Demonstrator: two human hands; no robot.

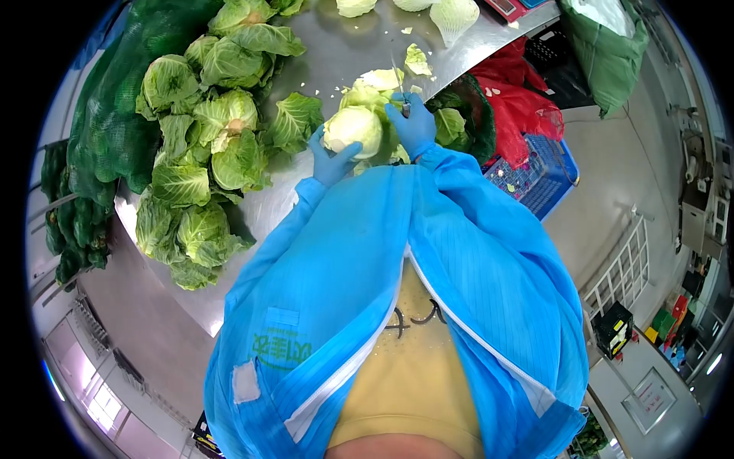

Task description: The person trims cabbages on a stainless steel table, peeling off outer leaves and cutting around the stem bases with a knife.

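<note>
A blue-gloved left hand (333,162) grasps a pale, trimmed cabbage (353,131) at the near edge of a metal table (321,50), its thumb and fingers spread around the near left side of the head. Just to the right, the gloved right hand (414,125) is closed around the handle of a knife (406,107), the thin blade pointing toward the far side; at this angle, the blade appears to stand apart from the cabbage. Pale green leaves (367,96) lie just beyond the head, and a torn leaf scrap (417,60) rests farther out among small crumbs.

To the left, leafy cabbages (229,115) are heaped along the table, a loose broad leaf (295,122) on the side facing the worker. Green mesh sacks (115,115) bulge beyond the heap at far left. At the table's far side sit more pale heads (356,6), with a white net-textured piece (455,18) to their right.

Off the table's right edge, green leaves (451,126) fill a dark container beside red plastic bags (511,99), a blue crate (535,176) nearer the worker and a green sack (605,57) farther right.
</note>
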